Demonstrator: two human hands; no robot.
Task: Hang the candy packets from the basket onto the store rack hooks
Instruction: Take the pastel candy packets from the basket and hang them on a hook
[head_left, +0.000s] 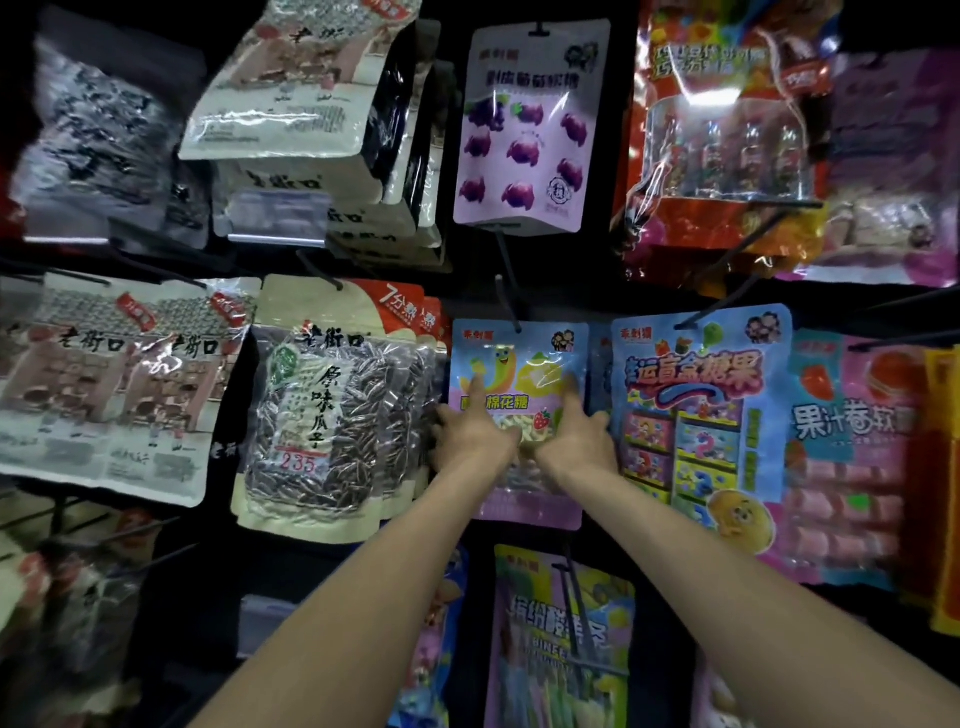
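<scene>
Clasping the candy packet (519, 358) by its side edges, left hand (470, 441) and right hand (576, 441) seemingly curl round light, floppy film.

The aisle was dim; gaps of the black rack (608, 260) beside the pale purple grape-candy packet (530, 124) sank into near blackness. Light seemed to come from the front, streaking white glare over the clear orange-red plastic packet (727, 130) right of it, the glossy cream seed packet (280, 88) left of it, and the light blue banana-print packet (519, 364) below it. Print was soft everywhere, smeared worst far left. Packets bowed and tilted toward the frame edges.
</scene>
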